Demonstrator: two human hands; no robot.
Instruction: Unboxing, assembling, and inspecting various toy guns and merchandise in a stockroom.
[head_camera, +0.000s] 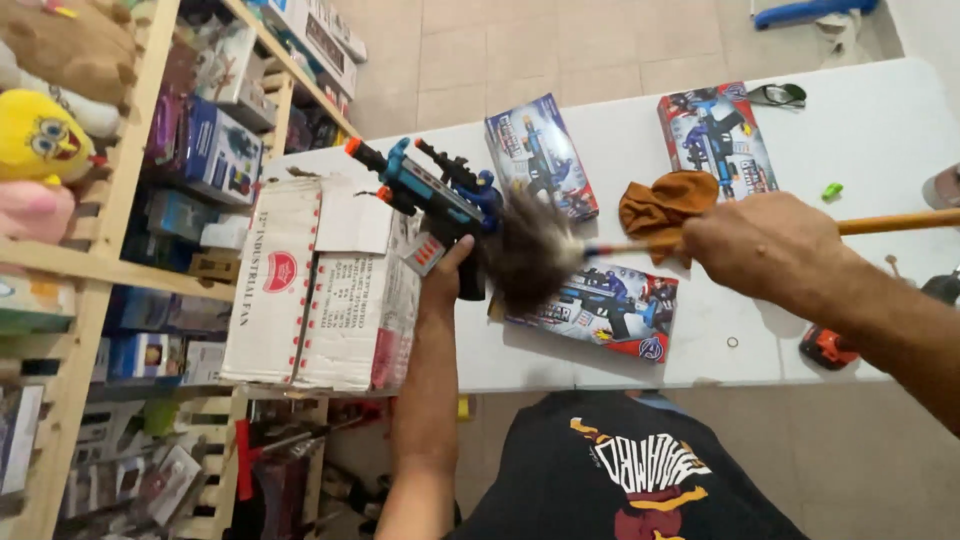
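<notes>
Nearest the camera, the left hand reaches up from below with the forearm almost vertical, its grip closed around the handle of a blue, black and orange plastic toy gun, which it holds just above the edge of the white desk. Level with it to the right, the right hand comes in from the side, forearm slanting down to the lower right, its grip wrapped firmly round the yellow wooden stick of a dark feather duster; the feathers touch the toy just right of the left grip. Slips look like the main risk: a hard sweep could knock the toy out of the single-handed hold, or a loose part might snag in the feathers. Under the duster lies a flat colourful toy box, and an orange cloth sits just beyond the right grip. Left of the left grip stands a white cardboard carton. Farther off lie two more toy boxes, and wooden shelves of toys stand at far left.
</notes>
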